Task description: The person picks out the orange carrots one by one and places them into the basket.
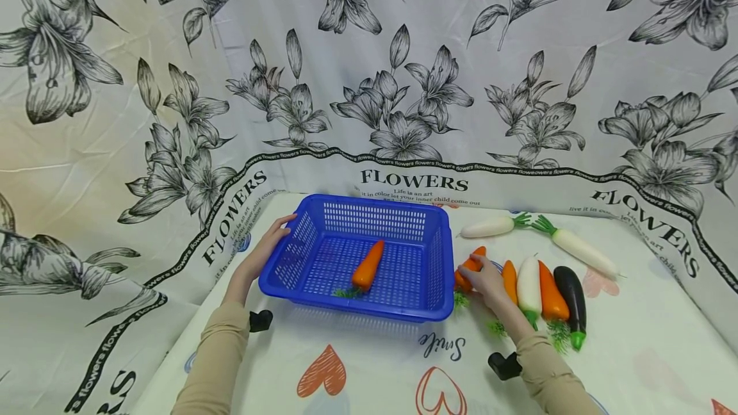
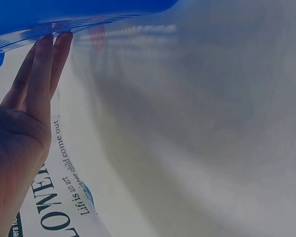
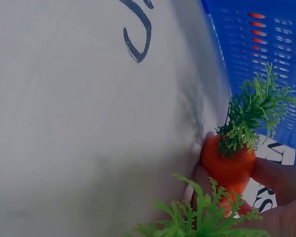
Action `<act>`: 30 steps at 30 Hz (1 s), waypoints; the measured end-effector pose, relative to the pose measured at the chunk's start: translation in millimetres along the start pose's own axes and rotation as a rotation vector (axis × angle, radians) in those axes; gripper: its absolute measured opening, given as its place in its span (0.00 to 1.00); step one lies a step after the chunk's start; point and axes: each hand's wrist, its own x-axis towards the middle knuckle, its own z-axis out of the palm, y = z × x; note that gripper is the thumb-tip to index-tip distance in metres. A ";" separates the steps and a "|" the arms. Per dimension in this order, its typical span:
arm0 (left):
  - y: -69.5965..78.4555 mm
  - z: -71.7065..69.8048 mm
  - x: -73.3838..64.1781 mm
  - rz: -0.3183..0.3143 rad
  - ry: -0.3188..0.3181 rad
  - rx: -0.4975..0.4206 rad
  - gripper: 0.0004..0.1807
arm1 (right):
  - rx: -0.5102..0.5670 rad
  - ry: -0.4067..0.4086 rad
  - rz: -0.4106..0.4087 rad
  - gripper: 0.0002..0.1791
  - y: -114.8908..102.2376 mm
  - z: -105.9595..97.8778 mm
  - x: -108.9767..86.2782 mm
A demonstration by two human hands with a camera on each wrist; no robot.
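Observation:
A blue plastic basket (image 1: 346,304) with slotted walls stands on the table, and one orange carrot (image 1: 369,266) lies inside it. At the basket's left side is my left hand (image 1: 265,252); in the left wrist view its straight fingers (image 2: 39,79) touch the basket, and the thumb is hidden. To the right of the basket, my right hand (image 1: 489,282) pinches a second carrot (image 3: 227,165) between thumb and fingers. That carrot's leafy green top (image 3: 251,116) points toward the basket wall in the right wrist view.
Right of my right hand lie another carrot (image 1: 510,282), a white radish (image 1: 528,287), a fatter carrot (image 1: 552,296) and an eggplant (image 1: 571,300) in a row. Behind them are two more white radishes, one left (image 1: 487,228) and one right (image 1: 585,253). A flowered curtain (image 1: 403,107) rises behind the table.

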 end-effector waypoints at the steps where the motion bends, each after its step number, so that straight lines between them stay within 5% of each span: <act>1: 0.3 -0.1 -0.3 -0.001 0.001 0.001 0.27 | 0.003 -0.001 0.001 0.33 -0.1 0.1 0.5; 30: 0.6 0.1 -0.7 0.000 -0.002 0.008 0.27 | 0.004 -0.005 -0.018 0.33 -2.2 -1.3 -2.0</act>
